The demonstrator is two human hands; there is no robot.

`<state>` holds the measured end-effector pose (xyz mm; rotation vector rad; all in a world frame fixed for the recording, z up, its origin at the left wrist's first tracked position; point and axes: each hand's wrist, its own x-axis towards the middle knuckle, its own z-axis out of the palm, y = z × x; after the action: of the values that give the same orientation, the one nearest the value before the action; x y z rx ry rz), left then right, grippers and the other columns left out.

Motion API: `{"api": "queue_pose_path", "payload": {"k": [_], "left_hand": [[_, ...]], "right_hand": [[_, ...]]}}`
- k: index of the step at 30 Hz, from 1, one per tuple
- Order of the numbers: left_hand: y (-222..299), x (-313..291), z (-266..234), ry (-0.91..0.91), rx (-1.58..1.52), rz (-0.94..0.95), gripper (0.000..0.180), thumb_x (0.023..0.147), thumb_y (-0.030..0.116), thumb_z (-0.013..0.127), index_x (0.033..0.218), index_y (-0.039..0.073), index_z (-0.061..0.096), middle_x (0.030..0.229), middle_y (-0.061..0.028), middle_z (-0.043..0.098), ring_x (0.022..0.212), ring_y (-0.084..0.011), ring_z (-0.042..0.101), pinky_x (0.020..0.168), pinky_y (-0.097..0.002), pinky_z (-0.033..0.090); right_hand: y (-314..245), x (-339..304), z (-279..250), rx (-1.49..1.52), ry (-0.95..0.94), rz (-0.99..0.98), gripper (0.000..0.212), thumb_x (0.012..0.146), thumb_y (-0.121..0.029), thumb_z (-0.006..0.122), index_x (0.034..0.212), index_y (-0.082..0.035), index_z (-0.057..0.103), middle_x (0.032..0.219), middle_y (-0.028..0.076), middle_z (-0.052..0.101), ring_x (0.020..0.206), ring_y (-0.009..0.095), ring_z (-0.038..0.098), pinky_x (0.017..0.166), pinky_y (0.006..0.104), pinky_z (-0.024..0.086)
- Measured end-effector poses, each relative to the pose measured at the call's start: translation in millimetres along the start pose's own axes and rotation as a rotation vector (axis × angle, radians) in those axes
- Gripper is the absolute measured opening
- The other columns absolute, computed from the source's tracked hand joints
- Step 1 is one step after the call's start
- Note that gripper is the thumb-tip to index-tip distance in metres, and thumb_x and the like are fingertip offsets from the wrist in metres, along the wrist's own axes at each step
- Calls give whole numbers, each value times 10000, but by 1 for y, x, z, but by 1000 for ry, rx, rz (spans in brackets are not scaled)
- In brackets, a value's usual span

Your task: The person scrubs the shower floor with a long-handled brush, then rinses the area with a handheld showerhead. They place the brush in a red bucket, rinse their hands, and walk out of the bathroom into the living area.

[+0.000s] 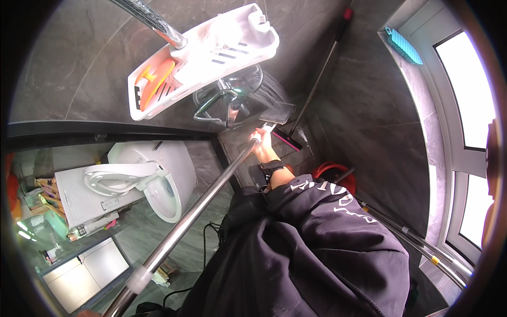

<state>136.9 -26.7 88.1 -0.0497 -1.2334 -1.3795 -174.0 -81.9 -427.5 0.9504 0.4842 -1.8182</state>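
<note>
My right hand (262,143), with a dark band at its wrist, is closed around the metal pole of a flat mop (203,199). The pole slants up from the lower left toward that hand. Just beyond my fingers a white joint leads to its grey rectangular head (278,113), down by the dark tiled wall. At the bottom left edge a sliver of my left hand (88,313) shows beside the near end of the pole; its fingers are hidden.
A white shelf (138,112) with an orange item hangs over the shower fittings (232,98). A pink-edged broom (288,140) leans in the corner. Near my right arm stands a red bucket (338,171). Behind a dark frame are a toilet (166,198) and a mirror (87,272). Several poles (417,243) lie right.
</note>
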Motion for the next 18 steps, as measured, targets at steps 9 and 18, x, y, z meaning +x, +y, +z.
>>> {"api": "queue_pose_path", "payload": {"k": [9, 18], "left_hand": [[-100, -40, -14, 20, -23, -72, 248, 596, 236, 462, 534, 145, 241, 415, 43, 191, 366, -72, 223, 416, -203, 196], [-161, -64, -32, -87, 139, -26, 266, 700, 198, 593, 580, 111, 372, 446, 33, 373, 365, -77, 333, 367, -199, 262]], "right_hand": [[28, -34, 14, 49, -91, 66, 60, 751, -63, 466, 738, -62, 407, 576, 45, 441, 461, 156, 446, 426, 284, 442], [45, -65, 19, 80, -95, 70, 75, 751, -67, 463, 722, -62, 394, 572, 44, 439, 474, 150, 449, 451, 276, 457]]}}
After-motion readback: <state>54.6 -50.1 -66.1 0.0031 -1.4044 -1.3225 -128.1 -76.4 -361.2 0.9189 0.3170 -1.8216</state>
